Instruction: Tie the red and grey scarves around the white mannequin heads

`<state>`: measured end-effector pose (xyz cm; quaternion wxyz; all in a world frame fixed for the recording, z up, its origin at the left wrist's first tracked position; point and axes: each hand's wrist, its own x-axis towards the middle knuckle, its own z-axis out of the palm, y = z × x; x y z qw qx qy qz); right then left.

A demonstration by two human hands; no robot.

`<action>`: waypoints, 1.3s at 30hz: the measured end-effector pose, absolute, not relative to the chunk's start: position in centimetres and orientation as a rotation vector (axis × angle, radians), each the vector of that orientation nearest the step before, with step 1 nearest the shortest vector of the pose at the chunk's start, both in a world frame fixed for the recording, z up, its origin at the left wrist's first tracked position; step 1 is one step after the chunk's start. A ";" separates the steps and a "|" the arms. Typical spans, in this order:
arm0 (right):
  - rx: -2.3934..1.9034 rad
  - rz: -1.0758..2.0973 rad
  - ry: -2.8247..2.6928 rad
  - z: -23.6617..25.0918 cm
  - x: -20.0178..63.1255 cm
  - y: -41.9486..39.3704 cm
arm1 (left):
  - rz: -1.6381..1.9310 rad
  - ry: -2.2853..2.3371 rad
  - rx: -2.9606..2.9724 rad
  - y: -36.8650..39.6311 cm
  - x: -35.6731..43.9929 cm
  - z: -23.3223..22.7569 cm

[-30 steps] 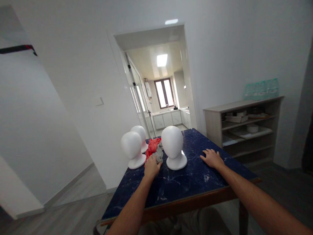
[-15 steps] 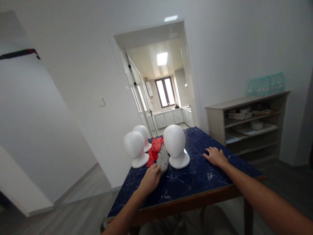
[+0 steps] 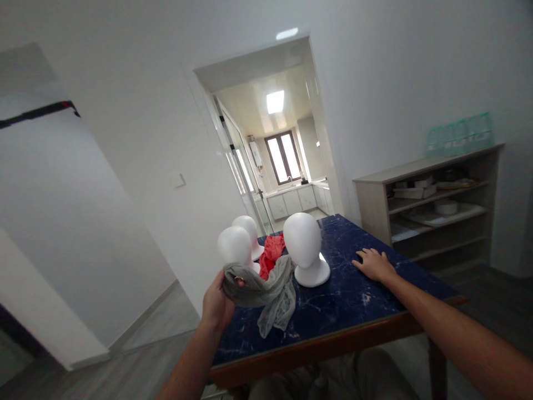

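Scarf (image 3: pixel 270 294) gripped in left hand (image 3: pixel 217 304) | right hand (image 3: pixel 375 265) flat on table (image 3: pixel 345 311)

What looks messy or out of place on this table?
The red cloth lies crumpled between the three white heads, none of which wears anything. The left hand holds a bunched grey scarf that trails onto the table. Nothing looks spilled or broken.

Single head-worn view, tilted, aimed forward and down over near dark blue marbled tabletop (image 3: pixel 345 311); lit kitchen doorway (image 3: pixel 287 161) seen beyond.
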<state>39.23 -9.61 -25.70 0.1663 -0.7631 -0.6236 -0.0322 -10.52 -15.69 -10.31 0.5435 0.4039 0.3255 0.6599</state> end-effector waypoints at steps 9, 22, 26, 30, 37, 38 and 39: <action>-1.708 -0.287 -1.495 -23.3 38.6 -11.4 | 1.365 0.844 1.178 -20.3 -7.3 -3.3; -0.566 0.645 -1.706 -11.7 12.5 -22.7 | 1.066 0.774 1.262 -25.6 -0.5 1.5; -0.780 0.885 -1.755 -12.7 14.2 -20.2 | 1.195 0.744 1.245 -25.4 -0.4 3.4; -0.859 1.196 -1.858 -11.3 22.3 -18.6 | 1.510 0.669 1.255 -22.8 -3.3 5.4; -1.141 0.956 -2.051 -0.7 34.0 -16.9 | 1.484 0.792 1.108 -17.4 -5.9 5.1; -1.196 0.890 -2.078 0.9 35.0 -16.5 | 1.458 0.804 1.119 -16.8 -5.9 4.9; -1.252 0.823 -2.104 2.4 35.9 -15.9 | 1.441 0.815 1.135 -16.3 -5.8 4.7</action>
